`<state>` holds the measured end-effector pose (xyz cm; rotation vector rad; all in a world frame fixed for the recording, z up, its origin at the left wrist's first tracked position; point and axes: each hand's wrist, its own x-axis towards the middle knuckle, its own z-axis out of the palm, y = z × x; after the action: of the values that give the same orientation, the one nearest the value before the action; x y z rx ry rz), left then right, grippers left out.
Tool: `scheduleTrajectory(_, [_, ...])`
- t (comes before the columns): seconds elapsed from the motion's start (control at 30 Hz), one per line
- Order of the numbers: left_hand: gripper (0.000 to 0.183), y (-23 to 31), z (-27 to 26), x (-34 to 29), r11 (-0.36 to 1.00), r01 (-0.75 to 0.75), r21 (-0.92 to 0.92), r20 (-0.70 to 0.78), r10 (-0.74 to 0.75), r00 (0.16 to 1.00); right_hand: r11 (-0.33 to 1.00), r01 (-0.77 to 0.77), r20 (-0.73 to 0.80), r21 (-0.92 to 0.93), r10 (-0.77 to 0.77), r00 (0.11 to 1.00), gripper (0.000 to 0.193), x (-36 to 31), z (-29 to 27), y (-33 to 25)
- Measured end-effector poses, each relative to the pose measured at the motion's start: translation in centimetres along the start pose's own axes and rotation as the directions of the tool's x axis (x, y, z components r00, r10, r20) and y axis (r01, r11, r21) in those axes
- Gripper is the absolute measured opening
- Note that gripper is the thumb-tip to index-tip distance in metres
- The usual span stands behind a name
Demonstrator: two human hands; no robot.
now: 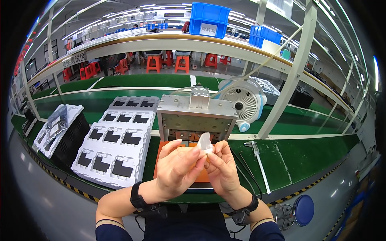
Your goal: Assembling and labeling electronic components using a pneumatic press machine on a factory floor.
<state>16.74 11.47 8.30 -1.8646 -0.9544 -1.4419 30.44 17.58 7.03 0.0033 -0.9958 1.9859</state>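
Both my hands meet in front of the metal press-like fixture [197, 109], above its orange base [161, 154]. Between the fingertips of my left hand [179, 164] is a small, thin, whitish translucent piece [205, 143], its upper end curling upward. My right hand [222, 166] pinches the lower right side of the same piece. What exactly the piece is, I cannot make out. Left of the fixture, a white plastic tray [105, 138] holds several flat black L-shaped parts [131, 138] in rows.
A white-and-blue fan [241, 102] stands behind the fixture's right side. On the green bench mat [289, 160] lie a caliper [259, 162] and dark cables. Further left, a silver bag [57, 124] rests on another tray stack. A blue stool [303, 210] stands at lower right.
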Motion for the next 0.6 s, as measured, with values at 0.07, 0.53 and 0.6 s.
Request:
scheduleTrajectory(0.07, [0.077,-0.16,0.20,-0.23,1.000,0.012,-0.018,-0.007,-0.012,1.000,1.000,-0.008,-0.020,0.015,0.008,1.000,0.019,0.11,-0.11,-0.25])
scheduleTrajectory(0.53, [0.084,-0.19,-0.13,-0.23,0.728,0.504,-0.465,0.200,-0.468,0.861,0.994,-0.112,-0.009,0.002,0.112,0.994,0.020,-0.11,-0.68,-0.35])
scheduleTrajectory(0.6, [0.084,-0.25,-0.08,-0.19,0.754,0.480,-0.447,0.183,-0.449,0.875,0.990,-0.137,-0.034,-0.032,0.136,0.990,0.019,-0.16,-0.13,-0.38])
